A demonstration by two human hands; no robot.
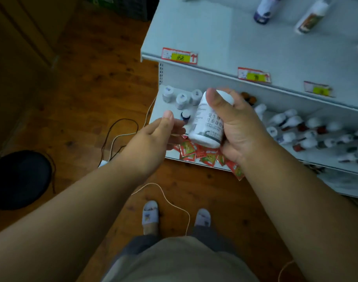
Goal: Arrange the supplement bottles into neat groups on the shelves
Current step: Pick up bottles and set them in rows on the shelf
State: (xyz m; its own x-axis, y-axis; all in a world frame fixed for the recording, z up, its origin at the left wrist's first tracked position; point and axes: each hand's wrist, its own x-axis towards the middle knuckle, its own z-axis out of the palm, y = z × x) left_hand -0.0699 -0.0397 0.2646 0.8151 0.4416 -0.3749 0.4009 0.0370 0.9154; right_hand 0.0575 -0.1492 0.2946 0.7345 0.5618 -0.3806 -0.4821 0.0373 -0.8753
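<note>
My right hand (238, 127) grips a large white supplement bottle (207, 127) with dark printed text, held tilted above the front left of the middle shelf (164, 110). Just left of the bottle my left hand (159, 137) hovers with relaxed fingers and holds nothing. Three small white bottles (181, 97) stand grouped at the shelf's left end, and a dark-capped small bottle (186, 115) stands in front of them. Several white bottles (308, 129) with red and dark bands crowd the right part of that shelf. Two bottles (264, 10) lie on the top shelf (214, 37).
Red and green price tags (196, 152) line the middle shelf's front edge; yellow ones (180, 55) hang on the top shelf's edge. A lower shelf (340, 180) juts out at the right. On the wooden floor lie cables (121, 127) and a black round stool (17, 178) at the left.
</note>
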